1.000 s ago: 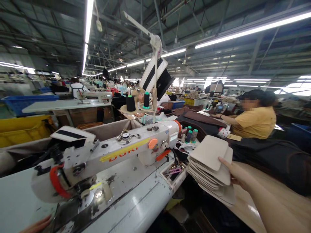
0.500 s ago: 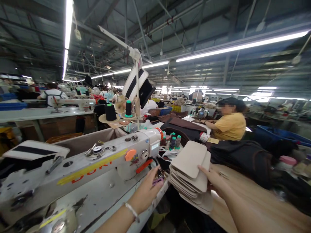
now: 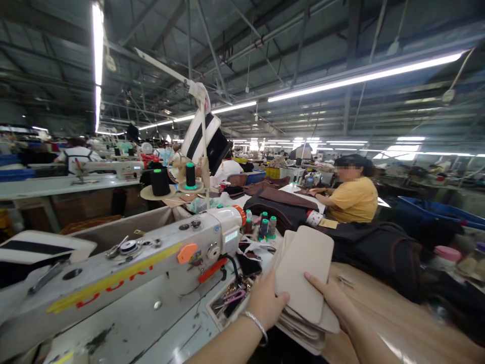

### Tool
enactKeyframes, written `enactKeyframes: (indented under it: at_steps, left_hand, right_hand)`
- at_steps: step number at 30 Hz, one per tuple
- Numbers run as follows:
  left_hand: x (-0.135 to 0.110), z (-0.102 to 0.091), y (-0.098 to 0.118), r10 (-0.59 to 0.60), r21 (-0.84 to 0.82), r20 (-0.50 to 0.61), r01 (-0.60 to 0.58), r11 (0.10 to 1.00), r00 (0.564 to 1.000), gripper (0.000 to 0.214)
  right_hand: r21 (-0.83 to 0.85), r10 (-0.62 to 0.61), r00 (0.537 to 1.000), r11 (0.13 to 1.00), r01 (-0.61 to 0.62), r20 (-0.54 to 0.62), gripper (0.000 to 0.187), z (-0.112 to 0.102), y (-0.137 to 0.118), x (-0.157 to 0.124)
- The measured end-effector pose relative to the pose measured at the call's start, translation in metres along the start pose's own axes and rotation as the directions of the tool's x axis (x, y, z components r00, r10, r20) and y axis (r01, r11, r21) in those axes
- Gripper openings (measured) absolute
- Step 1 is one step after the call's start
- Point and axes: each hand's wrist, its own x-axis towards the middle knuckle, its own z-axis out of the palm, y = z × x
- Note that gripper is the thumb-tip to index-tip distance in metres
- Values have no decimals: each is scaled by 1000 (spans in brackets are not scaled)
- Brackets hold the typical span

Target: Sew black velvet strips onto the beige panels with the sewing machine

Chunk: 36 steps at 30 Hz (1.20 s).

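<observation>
A stack of beige panels (image 3: 306, 270) with rounded corners is gripped between my two hands at the right end of the sewing machine. My left hand (image 3: 267, 298), wearing a bracelet, presses on the stack's left side with the thumb over the top panel. On the right side, my right hand (image 3: 333, 298) holds the stack, one finger lying on the top panel and the other fingers partly hidden behind. The panels are fanned unevenly, and lower ones stick out at the bottom. The white sewing machine (image 3: 151, 258) lies to the left.
A small tray (image 3: 229, 298) with a pink-handled tool sits left of my left hand. Thread spools (image 3: 264, 227) stand behind the stack. Dark fabric pieces (image 3: 373, 247) lie on the wooden surface (image 3: 409, 313). A person in a yellow top (image 3: 354, 197) works beyond.
My left hand has moved right from above the tray onto the stack's left side. The stack has shifted and its top panels have tilted. The view has turned slightly right.
</observation>
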Motion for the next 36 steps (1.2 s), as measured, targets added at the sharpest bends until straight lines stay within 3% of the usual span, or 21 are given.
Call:
enactKeyframes:
  at_steps: [5, 10, 13, 17, 21, 26, 30, 33, 36]
  left_hand:
    - [-7, -4, 2, 42, -73, 10, -41, 997, 999, 66]
    - [-4, -10, -4, -104, -246, -31, 93, 965, 994, 67]
    - [-9, -10, -8, -20, -288, 50, 33, 957, 999, 60]
    - [-20, -7, -15, 44, -402, 130, 12, 915, 991, 70]
    - [-26, -3, -18, 50, -522, 83, 0, 853, 995, 82]
    - [-30, -2, -5, 127, -629, 61, -60, 775, 990, 92]
    - [-34, -2, -1, 80, -635, 74, -15, 773, 994, 96]
    - [-37, 5, -11, 32, -659, 95, 39, 751, 995, 104]
    - [-38, 13, -23, 57, -696, 108, 35, 717, 992, 111]
  right_hand:
    - [43, 111, 994, 993, -111, -4, 63, -8, 7, -10]
    - [95, 155, 987, 983, -157, 27, 60, -6, 4, -20]
    - [124, 163, 985, 978, -168, 49, 62, -2, 0, -21]
    - [166, 209, 976, 962, -218, 69, 64, -2, 0, -20]
    - [221, 315, 939, 914, -339, 138, 64, -6, 2, -24]
    - [280, 426, 869, 827, -487, 253, 60, -13, -6, -32]
    - [316, 394, 889, 834, -453, 234, 62, -12, -15, -36]
    - [307, 368, 909, 857, -414, 197, 63, -11, -19, -40]
    - [266, 372, 908, 871, -414, 194, 60, -10, -24, -47]
